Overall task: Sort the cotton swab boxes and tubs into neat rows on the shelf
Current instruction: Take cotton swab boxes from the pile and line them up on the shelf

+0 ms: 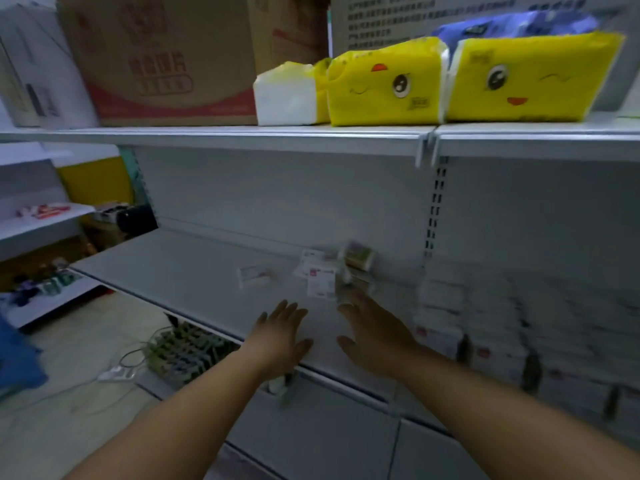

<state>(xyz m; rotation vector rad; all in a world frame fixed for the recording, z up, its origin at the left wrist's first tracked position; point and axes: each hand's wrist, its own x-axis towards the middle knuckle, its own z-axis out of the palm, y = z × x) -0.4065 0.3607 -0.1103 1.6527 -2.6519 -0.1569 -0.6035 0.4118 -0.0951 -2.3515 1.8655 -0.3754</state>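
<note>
Fingers (348, 311) of the right hand (372, 336) were spread flat and empty, their tips just short of a loose jumble of cotton swab boxes (320, 275) and a round tub (358, 258) lying on its side; whether the tips touched the nearest box could not be told through the blur. Beside them, the left hand (278, 336) lay open too, palm down above the shelf (194, 268), holding nothing. Both palms faced the pile, likely so the flat hands could sweep or square the items together rather than pick them one by one.

Beyond the left fingertips and off to their left, a single small box (252, 276) lay apart from the rest, well clear of the jumble. To the right of the right hand, stacked white packs (446, 306) stood in tidy files toward the shelf's front edge, so the sorted part seemed to lie on that side and the loose items were probably meant to join it.

Farther out, above both hands, the upper shelf (242, 138) carried yellow tissue packs (384, 83) and a cardboard carton (156, 57). Below the left forearm, cables and a power strip (116, 374) lay on the floor.
</note>
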